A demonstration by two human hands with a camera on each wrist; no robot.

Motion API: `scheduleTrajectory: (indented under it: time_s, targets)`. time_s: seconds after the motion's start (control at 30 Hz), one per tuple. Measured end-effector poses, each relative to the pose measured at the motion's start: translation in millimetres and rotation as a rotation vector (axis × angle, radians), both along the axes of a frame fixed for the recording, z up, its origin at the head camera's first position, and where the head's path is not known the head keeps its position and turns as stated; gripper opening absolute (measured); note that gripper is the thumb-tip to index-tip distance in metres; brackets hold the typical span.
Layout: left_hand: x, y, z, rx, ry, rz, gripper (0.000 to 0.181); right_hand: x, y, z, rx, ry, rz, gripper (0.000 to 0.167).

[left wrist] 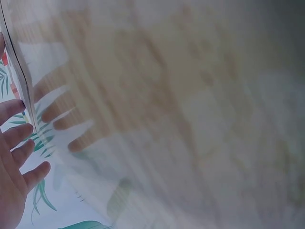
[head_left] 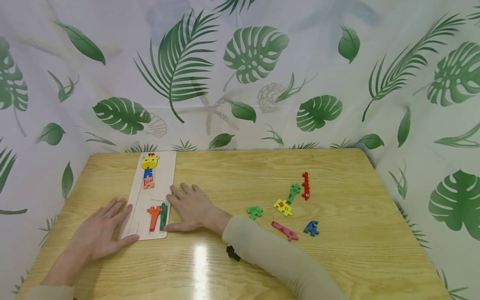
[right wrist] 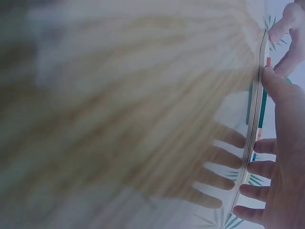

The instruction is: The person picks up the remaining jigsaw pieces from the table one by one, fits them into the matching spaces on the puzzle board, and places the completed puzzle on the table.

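Observation:
A pale puzzle board (head_left: pixel 136 204) lies near the table's left side, holding a yellow giraffe head (head_left: pixel 150 161), a blue piece (head_left: pixel 148 173) and a salmon piece (head_left: pixel 148 182) below it, and an orange (head_left: pixel 153 217) and a dark green piece (head_left: pixel 163 214) lower down. The left hand (head_left: pixel 99 231) touches the board's left edge, fingers spread, thumb at the lower corner. Against the right edge rest the fingertips and thumb of the right hand (head_left: pixel 193 208). In the right wrist view, the right hand (right wrist: pixel 281 157) has its fingers straight along the board's edge (right wrist: pixel 249 129). Neither hand is curled round it.
Loose pieces lie right of the right hand: green (head_left: pixel 255 212), yellow (head_left: pixel 283 207), another green (head_left: pixel 294 193), red (head_left: pixel 306 186), pink (head_left: pixel 285 230) and blue (head_left: pixel 311 228). A black piece (head_left: pixel 233 253) is partly under the right sleeve (head_left: pixel 277 258). A leaf-patterned cloth (head_left: pixel 240 83) hangs behind the table.

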State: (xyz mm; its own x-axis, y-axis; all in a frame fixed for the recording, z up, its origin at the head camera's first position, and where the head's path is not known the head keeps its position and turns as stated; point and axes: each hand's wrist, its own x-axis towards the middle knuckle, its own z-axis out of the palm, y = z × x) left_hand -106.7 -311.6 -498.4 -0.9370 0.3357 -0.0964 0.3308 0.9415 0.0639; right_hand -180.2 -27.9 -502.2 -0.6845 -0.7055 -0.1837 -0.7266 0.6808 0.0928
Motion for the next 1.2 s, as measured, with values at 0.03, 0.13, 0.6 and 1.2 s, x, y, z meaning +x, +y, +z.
scheduleTrajectory:
  time_s: [0.03,0.13,0.6,1.2]
  targets:
    - [-0.2,0.6,0.3,-0.002,0.001,-0.001,0.098,0.0,1,0.6,0.000,-0.001,0.000,0.102]
    - [-0.7,2.0,0.2,-0.004,0.003,-0.005,0.098,0.0,2,2.4,0.000,-0.006,0.002,0.101]
    - [-1.1,10.6,2.1,0.000,0.002,-0.018,0.099,0.1,14,1.6,0.009,0.007,0.002,0.101]
    - [-2.2,26.6,1.9,0.002,0.027,-0.045,0.096,1.2,29,2.2,0.014,-0.025,-0.012,0.102]
